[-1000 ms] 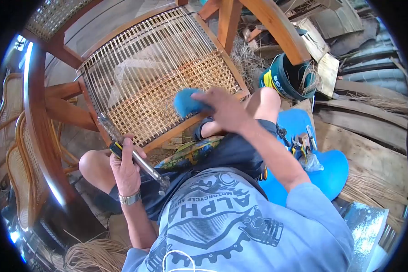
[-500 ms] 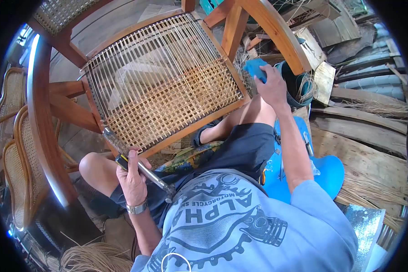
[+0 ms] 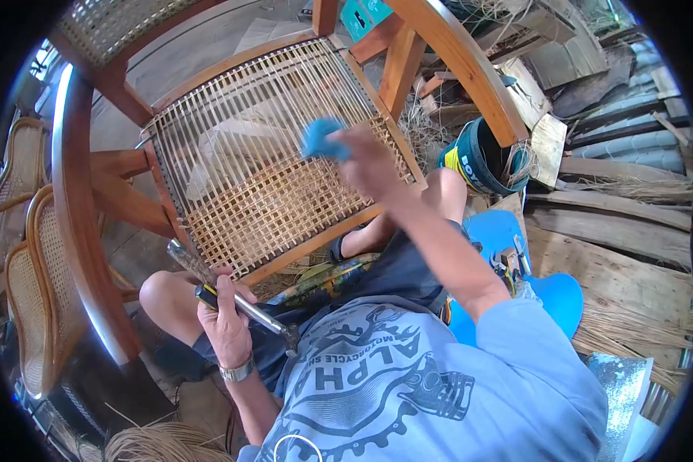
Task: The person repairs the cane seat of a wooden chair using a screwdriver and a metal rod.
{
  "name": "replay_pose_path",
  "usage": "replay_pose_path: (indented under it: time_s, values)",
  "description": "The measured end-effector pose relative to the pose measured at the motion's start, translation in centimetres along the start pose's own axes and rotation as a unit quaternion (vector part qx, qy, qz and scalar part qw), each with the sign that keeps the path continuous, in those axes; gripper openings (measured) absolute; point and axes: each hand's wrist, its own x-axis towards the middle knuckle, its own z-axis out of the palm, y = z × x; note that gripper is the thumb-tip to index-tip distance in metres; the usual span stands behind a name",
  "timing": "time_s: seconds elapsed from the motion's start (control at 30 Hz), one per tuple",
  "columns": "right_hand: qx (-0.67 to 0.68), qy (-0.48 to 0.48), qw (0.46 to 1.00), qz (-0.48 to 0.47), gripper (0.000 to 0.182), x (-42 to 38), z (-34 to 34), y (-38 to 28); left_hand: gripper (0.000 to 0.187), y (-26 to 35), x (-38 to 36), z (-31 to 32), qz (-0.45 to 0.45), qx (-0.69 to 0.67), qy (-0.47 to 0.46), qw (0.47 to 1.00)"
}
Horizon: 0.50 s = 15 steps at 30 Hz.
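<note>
My left hand is wrapped round a metal hammer and a yellow-and-black handled tool, close to the front left corner of the chair seat. A blue cloth or sponge is held in my right hand, blurred by motion, above the woven seat. The cane seat has a close open weave in its near half and only strands running one way, front to back, in its far half. A wooden frame surrounds it.
Wooden chair arms rise on both sides. Cane-backed chairs stand at the left. At the right are a dark green bucket, a blue stool with tools, and wood boards. Cane strands lie bottom left.
My right hand has moved left with the blue thing, from beside the seat to above it. The bucket shows more now. My left hand still holds the hammer.
</note>
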Motion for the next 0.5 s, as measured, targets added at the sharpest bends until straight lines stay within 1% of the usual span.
replay_pose_path:
  time_s: [0.03,0.07,0.1,0.13,0.17,0.2,0.23,0.27,0.3,0.33,0.37,0.4,0.43,0.5]
  values:
    - [-0.056,0.045,0.997,-0.002,0.049,-0.2,-2.5,3.5,0.031,0.0,-0.3,-0.3,-0.011,0.014,0.006,1.0]
    - [-0.213,-0.027,0.969,0.122,0.045,-0.8,-4.4,5.9,0.031,0.6,-0.6,0.2,-0.027,0.052,0.021,0.998]
    - [-0.209,-0.042,0.966,0.148,0.044,-1.0,-5.9,5.9,0.031,-0.1,-0.6,0.2,-0.018,0.058,0.017,0.998]
    - [-0.174,-0.073,0.976,0.108,0.046,-0.1,-6.5,5.9,0.031,-0.7,-0.6,-0.1,-0.008,0.065,0.026,0.997]
    - [-0.163,-0.082,0.977,0.112,0.045,1.0,-6.5,4.1,0.03,-0.2,-0.8,-0.2,-0.029,0.051,0.032,0.998]
    - [-0.14,-0.027,0.978,0.154,0.04,1.6,-5.5,3.1,0.029,0.2,-1.5,-0.5,-0.049,0.036,0.034,0.998]
    - [-0.089,-0.032,0.968,0.232,0.036,2.4,-5.0,1.7,0.028,0.3,-2.2,-0.9,-0.049,0.014,0.048,0.998]
    - [-0.07,-0.044,0.972,0.221,0.036,2.9,-2.2,-0.3,0.026,0.2,-2.7,-1.3,-0.047,-0.01,0.05,0.998]
    - [-0.064,-0.048,0.959,0.27,0.035,3.4,0.8,-3.4,0.025,-0.2,-3.1,-1.9,-0.027,-0.036,0.056,0.997]
    - [-0.061,-0.057,0.943,0.321,0.035,3.3,3.7,-6.5,0.025,-0.3,-3.9,-2.5,-0.029,-0.038,0.072,0.996]
    - [-0.05,-0.067,0.954,0.289,0.033,2.8,7.1,-8.6,0.025,-0.2,-4.4,-3.0,-0.049,-0.052,0.086,0.994]
    - [0.03,-0.108,0.962,0.248,0.035,3.1,8.7,-12.4,0.026,-0.1,-4.7,-3.3,-0.067,-0.068,0.097,0.991]
    - [0.018,-0.115,0.976,0.182,0.039,2.3,11.0,-15.3,0.025,-0.1,-5.1,-3.5,-0.064,-0.074,0.104,0.99]
    - [0.049,-0.222,0.972,0.06,0.043,1.3,12.5,-19.7,0.026,-0.1,-5.5,-3.7,-0.051,-0.067,0.115,0.99]
